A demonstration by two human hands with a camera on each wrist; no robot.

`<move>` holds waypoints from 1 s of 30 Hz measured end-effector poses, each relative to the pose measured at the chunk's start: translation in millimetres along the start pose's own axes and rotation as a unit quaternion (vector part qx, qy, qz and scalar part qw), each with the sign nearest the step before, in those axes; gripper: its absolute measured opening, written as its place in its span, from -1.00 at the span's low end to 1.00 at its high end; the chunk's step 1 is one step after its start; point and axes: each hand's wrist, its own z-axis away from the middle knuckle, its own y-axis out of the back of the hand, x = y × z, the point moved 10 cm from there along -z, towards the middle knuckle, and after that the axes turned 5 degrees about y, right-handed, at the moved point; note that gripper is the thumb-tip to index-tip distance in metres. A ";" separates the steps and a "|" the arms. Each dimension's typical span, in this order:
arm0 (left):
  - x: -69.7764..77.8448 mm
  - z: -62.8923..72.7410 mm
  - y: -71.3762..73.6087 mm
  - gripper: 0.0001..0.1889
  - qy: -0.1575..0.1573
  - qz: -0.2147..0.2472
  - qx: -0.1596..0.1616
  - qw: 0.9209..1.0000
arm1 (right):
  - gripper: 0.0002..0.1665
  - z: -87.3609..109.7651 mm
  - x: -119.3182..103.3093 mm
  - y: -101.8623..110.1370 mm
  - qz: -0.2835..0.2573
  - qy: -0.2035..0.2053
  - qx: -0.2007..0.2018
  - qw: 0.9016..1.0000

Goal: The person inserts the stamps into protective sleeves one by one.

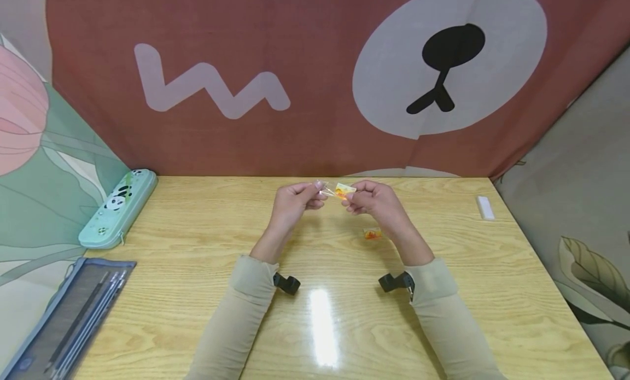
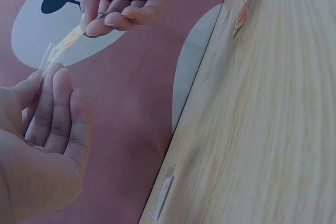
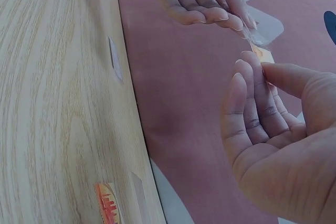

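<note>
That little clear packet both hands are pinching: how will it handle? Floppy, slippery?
The packet is probably thin and floppy: its clear end crinkles between the left hand and right hand. It looks very light, since fingertip pinches carry it. The glossy film may be slippery. A similar packet lies flat on the table, so rolling seems unlikely.

Both arms wear long beige sleeves with ribbed cuffs, a small black camera strapped under each wrist.

Bright, even light; glare streak on the table [image 1: 322,325].
</note>
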 end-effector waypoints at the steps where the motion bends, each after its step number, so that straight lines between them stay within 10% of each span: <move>1: 0.2 0.0 0.1 -0.70 -0.001 0.000 0.000 1.000 | -0.76 0.2 0.1 0.0 0.000 0.000 -0.001 1.000; 30: 1.7 2.0 -0.6 -0.69 -0.012 -0.028 0.021 0.999 | -0.70 -0.2 5.7 5.7 0.018 -0.015 -0.003 1.000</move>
